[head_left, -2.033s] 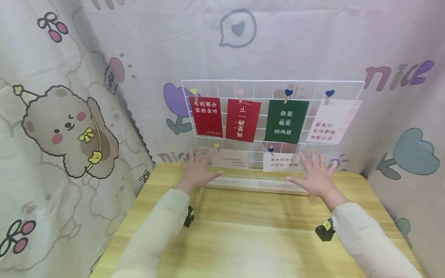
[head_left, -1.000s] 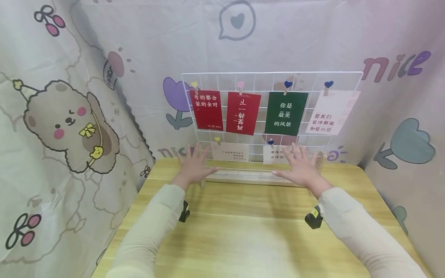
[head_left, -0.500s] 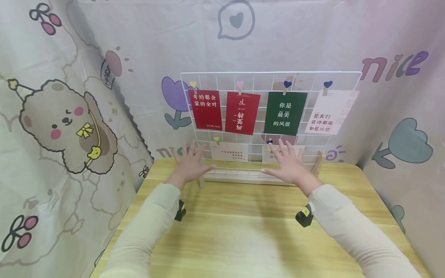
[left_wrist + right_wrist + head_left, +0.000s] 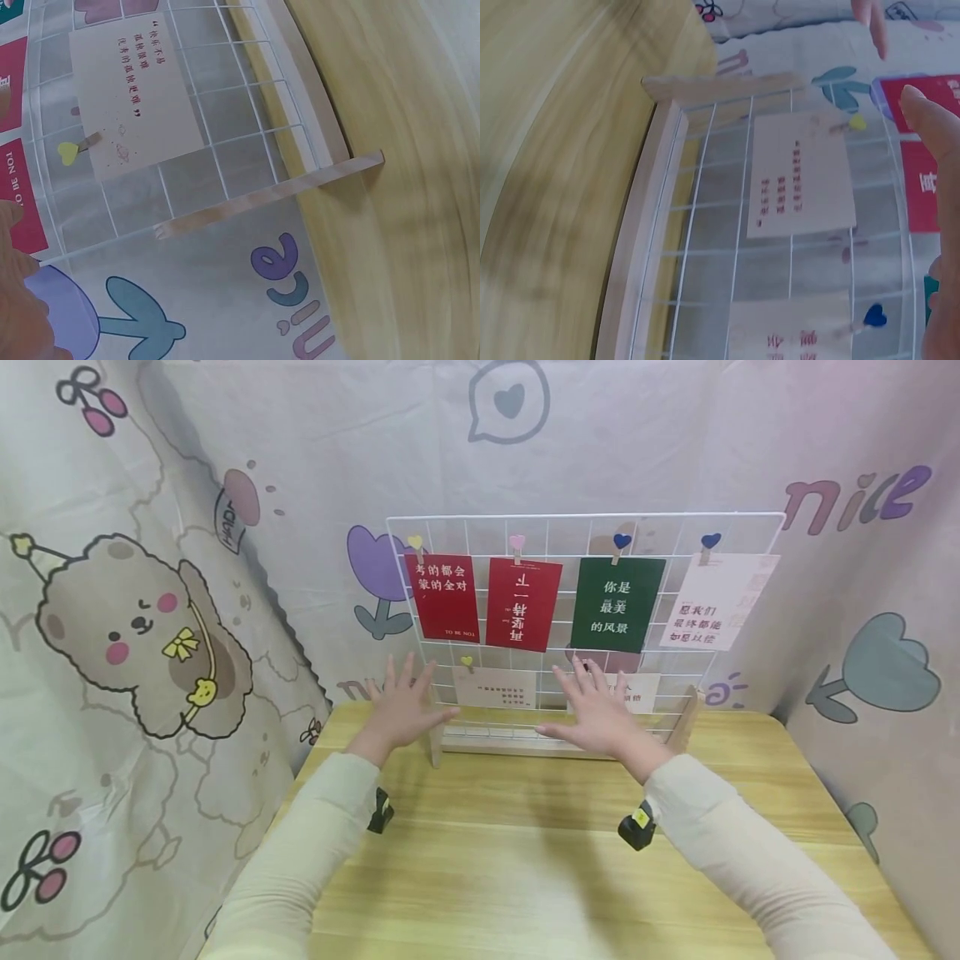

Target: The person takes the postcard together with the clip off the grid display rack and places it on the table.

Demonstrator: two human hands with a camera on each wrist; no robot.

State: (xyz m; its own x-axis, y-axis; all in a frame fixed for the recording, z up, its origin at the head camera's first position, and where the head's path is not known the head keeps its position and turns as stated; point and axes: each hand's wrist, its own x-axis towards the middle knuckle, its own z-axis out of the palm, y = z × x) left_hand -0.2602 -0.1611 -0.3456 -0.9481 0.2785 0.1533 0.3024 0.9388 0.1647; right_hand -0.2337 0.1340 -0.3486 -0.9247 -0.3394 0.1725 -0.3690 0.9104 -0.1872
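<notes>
From the head camera, the right hand [image 4: 600, 714] has swept from the white wire grid rack's [image 4: 585, 516] four o'clock to nearly six, now covering the left end of the five-o'clock white card [image 4: 645, 693], baring the four-o'clock wooden upright [image 4: 685, 718]. The left hand [image 4: 405, 710] has edged toward ten o'clock.

Your tabletop [image 4: 487, 893] is yellowish wood grain, filling the lower middle of the head view, with the grain running side to side. You see a rounded far corner at the right of the frame, a pale sheen at bottom centre, and soft shadows on either side of it. Near the back edge, around the middle of the frame, stands your white wire rack [image 4: 567, 592]; a pale wooden bar [image 4: 517, 747] runs along its bottom between a left wooden foot [image 4: 436, 750] and a right wooden foot [image 4: 682, 724].
</notes>
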